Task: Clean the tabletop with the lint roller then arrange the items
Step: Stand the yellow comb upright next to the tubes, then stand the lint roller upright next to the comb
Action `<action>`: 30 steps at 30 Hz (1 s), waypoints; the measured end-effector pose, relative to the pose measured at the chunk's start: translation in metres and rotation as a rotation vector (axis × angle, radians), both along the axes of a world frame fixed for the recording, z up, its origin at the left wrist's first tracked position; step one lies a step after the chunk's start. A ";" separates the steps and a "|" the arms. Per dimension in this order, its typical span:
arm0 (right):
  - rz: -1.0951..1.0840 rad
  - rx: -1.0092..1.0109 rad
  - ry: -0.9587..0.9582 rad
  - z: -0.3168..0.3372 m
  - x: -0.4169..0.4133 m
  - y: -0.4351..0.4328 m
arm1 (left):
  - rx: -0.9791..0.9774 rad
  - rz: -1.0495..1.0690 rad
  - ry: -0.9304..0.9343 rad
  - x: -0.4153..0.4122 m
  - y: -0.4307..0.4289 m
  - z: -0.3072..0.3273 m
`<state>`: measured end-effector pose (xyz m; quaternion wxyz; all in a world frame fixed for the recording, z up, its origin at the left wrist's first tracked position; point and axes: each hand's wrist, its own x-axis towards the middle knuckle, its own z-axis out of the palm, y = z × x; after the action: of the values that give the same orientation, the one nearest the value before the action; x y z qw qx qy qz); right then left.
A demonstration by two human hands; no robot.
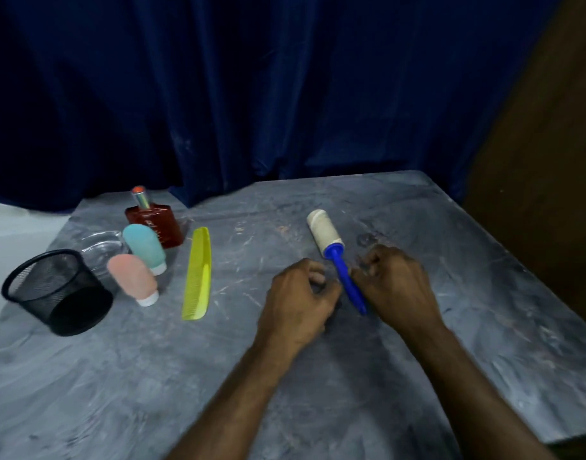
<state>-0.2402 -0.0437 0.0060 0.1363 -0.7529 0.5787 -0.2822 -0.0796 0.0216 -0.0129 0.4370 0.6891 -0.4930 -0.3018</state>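
**Plenty of ways this clean-up could get messy**

Biggest thing first: the grey worktop [318, 376] is scratched and streaky all over, so my guess is it'll be hard to tell which patches have been rolled. Easy to skip a strip and never know.

Next, the pile on the left. The black mesh cup [57, 292] is tipped toward the camera, and it's light-looking, so a stray elbow could knock it right over. Just behind it there's a clear glass dish [100, 249], which barely shows against the grey; if the roller sweeps that way, I'd bet it's the thing that gets clipped. The red perfume bottle [155, 224] stands upright near the back edge, with the teal squeeze bottle [144, 247] and the pink squeeze bottle [134, 282] lying close in front of it. One shove could take the lot. The yellow comb [197, 277] lies flat beside them, so rolling around it leaves a dirty patch unless it's lifted.

Then the lint roller [338, 260] itself. It lies flat near the middle of the worktop, sticky head pointing away, blue handle toward the person. The paper looks a bit used already, so it may pick up less.

The left hand [299, 302] and right hand [396, 287] sit either side of the handle, fingers loosely curled, neither actually gripping anything as far as I can tell. A sloppy grab could drag the sticky head sideways.
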 end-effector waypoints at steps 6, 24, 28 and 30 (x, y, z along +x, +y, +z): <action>0.040 0.111 -0.017 -0.011 -0.004 -0.011 | 0.120 -0.007 0.238 -0.019 -0.030 -0.003; 0.272 0.273 -0.396 0.001 0.077 0.004 | -0.125 0.139 0.282 0.041 0.010 0.003; 0.339 0.377 -0.415 0.004 0.118 0.018 | -0.109 0.189 0.269 0.078 0.032 0.006; 0.350 0.438 -0.410 0.000 0.135 0.023 | -0.080 0.220 0.246 0.092 0.041 0.006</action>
<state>-0.1053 -0.0207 0.0063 0.4542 -0.7213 0.4484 -0.2690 0.0125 0.0624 -0.0071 0.5516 0.6789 -0.3690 -0.3141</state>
